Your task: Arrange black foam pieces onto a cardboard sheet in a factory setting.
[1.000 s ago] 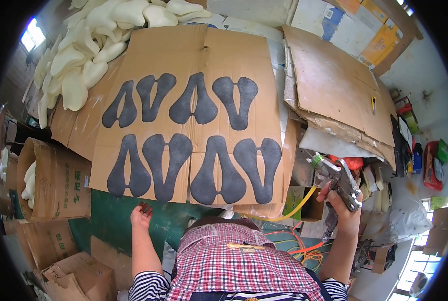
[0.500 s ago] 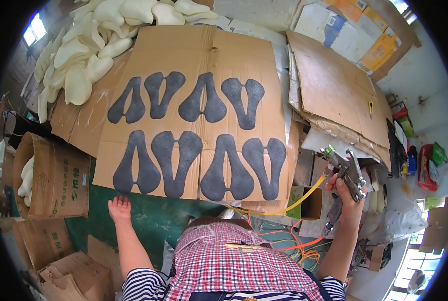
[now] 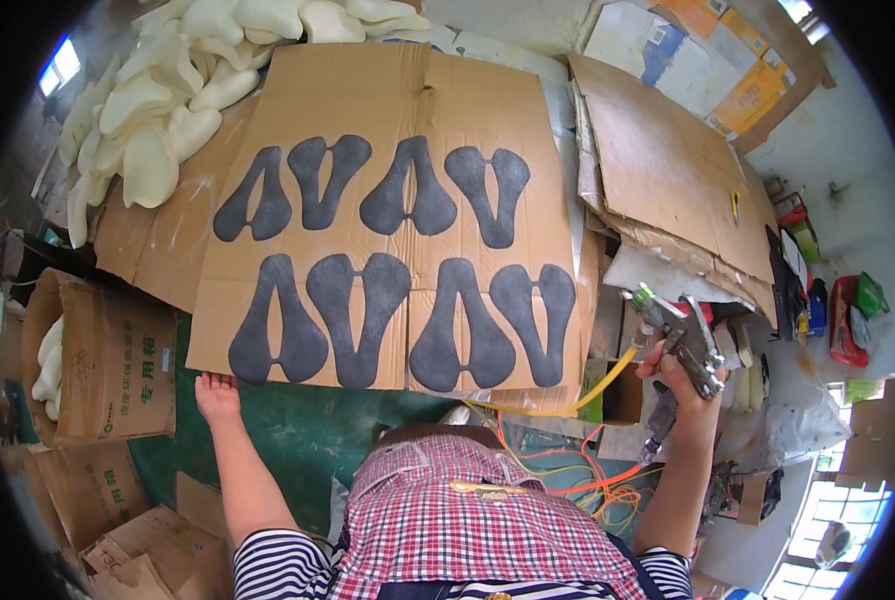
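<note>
A big brown cardboard sheet (image 3: 397,120) lies flat before me with several dark grey saddle-shaped pieces (image 3: 352,305) in two rows on it. My left hand (image 3: 215,396) touches the sheet's near left corner, fingers spread on the edge. My right hand (image 3: 679,378) is raised off to the right, closed around a metal spray gun (image 3: 679,335) that points left toward the sheet. A yellow hose (image 3: 587,395) runs from the gun down toward my waist.
A heap of cream foam pads (image 3: 157,100) lies at the far left. Cardboard boxes (image 3: 102,360) stand on the left, one holding foam pads. More cardboard sheets (image 3: 667,170) lie at the right. Orange and yellow hoses (image 3: 577,480) trail below. Green table surface (image 3: 307,430).
My left hand has moved left and forward from the green surface to the near left corner of the cardboard sheet. The spray gun in my right hand stays about where it was.
</note>
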Tool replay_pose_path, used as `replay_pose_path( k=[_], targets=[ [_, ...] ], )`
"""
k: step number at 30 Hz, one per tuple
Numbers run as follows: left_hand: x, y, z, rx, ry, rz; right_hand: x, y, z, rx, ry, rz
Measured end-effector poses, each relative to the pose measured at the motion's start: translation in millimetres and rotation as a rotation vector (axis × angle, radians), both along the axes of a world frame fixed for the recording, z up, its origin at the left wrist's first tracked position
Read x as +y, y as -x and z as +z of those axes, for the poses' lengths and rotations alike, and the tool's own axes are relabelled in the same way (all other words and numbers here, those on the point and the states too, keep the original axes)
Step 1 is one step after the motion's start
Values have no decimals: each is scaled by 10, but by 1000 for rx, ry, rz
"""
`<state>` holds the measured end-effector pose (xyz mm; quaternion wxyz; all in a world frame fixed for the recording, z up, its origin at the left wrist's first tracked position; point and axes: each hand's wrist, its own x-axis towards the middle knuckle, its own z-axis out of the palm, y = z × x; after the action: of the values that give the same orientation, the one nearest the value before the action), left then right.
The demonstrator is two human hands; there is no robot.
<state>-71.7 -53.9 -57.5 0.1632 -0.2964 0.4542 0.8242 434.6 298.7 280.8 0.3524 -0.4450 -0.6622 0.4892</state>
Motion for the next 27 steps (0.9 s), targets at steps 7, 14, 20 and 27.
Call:
replay_pose_path(
  k=[7, 14, 20, 27],
  targets=[
    [-68, 141, -155, -28, 5, -90, -130, 84, 6, -55, 19, 101],
    [-84, 150, -199, -27, -42, -88, -232, 134, 89, -103, 53, 36],
    [-74, 161, -206, 11, 4, -83, -304, 210, 89, -84, -50, 6],
    [-24, 70, -170, 0, 86, -83, -476, 25, 60, -92, 24, 22]
  ],
)
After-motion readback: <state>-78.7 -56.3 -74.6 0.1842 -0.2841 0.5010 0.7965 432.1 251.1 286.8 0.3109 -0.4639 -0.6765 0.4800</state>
